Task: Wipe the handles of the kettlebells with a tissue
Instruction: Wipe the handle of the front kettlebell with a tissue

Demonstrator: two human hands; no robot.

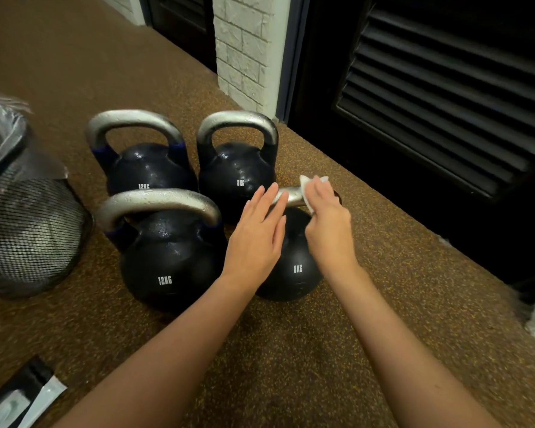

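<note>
Dim warm light, sharp, edges bowed

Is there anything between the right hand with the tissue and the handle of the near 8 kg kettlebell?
Nothing visible is in the way. The right hand already presses the tissue onto the handle. The left hand lies flat on the handle's other end, beside the tissue and not between them.

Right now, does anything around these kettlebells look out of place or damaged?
Nothing stands out. All four kettlebells stand upright on the floor, undamaged. The right hand holds a tissue on the near 8KG handle; the left hand rests flat beside it.
</note>
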